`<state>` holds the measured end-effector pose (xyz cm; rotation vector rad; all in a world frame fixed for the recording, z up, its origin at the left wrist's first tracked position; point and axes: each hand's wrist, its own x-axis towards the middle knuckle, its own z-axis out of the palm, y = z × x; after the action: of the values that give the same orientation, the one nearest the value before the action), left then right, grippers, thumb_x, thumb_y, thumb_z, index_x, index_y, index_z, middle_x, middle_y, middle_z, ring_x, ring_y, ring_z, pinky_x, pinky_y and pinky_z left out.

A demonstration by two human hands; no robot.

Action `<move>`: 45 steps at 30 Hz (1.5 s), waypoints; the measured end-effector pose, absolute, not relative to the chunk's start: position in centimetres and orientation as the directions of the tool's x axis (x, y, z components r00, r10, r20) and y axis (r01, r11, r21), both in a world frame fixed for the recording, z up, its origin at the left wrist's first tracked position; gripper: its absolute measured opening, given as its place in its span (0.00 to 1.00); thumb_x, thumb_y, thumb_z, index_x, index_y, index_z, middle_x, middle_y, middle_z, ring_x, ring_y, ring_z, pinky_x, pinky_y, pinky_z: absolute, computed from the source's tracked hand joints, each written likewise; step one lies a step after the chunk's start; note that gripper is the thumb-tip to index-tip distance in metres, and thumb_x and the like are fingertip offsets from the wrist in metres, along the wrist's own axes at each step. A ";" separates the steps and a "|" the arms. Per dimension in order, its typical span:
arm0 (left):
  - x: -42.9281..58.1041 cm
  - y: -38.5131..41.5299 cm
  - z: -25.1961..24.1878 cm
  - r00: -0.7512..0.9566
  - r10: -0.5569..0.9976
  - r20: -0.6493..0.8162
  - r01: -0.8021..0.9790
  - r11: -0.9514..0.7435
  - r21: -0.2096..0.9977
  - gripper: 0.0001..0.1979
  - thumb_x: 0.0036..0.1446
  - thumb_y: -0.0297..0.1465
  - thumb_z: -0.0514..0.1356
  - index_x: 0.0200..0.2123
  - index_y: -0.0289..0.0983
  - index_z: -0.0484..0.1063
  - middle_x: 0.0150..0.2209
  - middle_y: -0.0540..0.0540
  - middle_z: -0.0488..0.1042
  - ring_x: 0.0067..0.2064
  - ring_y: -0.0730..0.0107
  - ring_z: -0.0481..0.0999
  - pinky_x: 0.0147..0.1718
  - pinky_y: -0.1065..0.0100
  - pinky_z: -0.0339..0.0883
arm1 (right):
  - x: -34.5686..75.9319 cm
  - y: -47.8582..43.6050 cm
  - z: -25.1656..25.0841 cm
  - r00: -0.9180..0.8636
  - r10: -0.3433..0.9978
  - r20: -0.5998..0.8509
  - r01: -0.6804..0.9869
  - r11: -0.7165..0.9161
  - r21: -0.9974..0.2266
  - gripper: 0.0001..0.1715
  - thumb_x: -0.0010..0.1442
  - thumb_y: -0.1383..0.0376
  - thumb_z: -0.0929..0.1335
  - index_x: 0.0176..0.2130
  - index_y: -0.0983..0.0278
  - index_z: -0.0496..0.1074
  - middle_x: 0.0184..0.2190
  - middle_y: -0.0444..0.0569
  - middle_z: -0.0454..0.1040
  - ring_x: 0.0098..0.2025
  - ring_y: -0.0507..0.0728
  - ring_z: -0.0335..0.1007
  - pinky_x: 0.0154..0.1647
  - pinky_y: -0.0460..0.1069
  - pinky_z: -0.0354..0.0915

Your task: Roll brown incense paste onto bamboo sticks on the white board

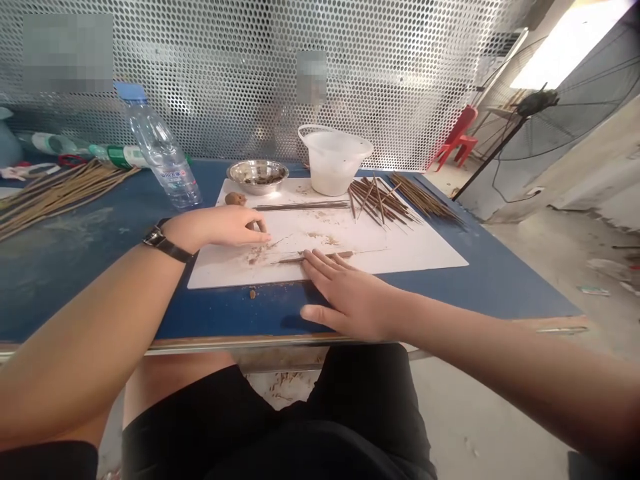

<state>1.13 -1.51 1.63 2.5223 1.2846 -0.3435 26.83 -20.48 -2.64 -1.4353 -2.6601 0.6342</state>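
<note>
Blue counter (200, 320) lay nearest, with a brown crumb (253, 294) loose on it. Just beyond, the right hand (345, 293) pressed flat, fingers extended across a brown coated stick (345, 255) on the white board (430, 248); uneven pressure could have thinned the coating or snapped the slender shaft jutting from its end. Brown grit (325, 238) nearby might have stuck to any soft coating. The left hand (233, 225) had loosely bent fingers; whether it pinched anything, I could not tell. A careless swing there could have tipped the plastic bottle (167, 160). Farther back, beside the white tub (333, 167), crisscrossed coated sticks (383, 208) risked rubbing or clinging together where they touched.
</note>
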 end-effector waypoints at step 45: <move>0.8 -1.9 1.9 0.518 0.760 -0.393 0.852 -0.501 0.156 0.35 0.66 0.61 0.57 0.61 0.45 0.82 0.59 0.39 0.87 0.51 0.48 0.84 0.46 0.57 0.70 | 29.9 -13.8 -5.1 -0.493 0.869 -0.035 0.846 0.469 -0.255 0.72 0.77 0.26 0.48 0.85 0.82 0.50 0.86 0.75 0.44 0.90 0.79 0.33 0.88 0.77 0.40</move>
<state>0.80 -1.88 1.90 2.4340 1.3405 -0.3916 29.86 -13.84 -5.15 -1.5261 -2.6056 0.3648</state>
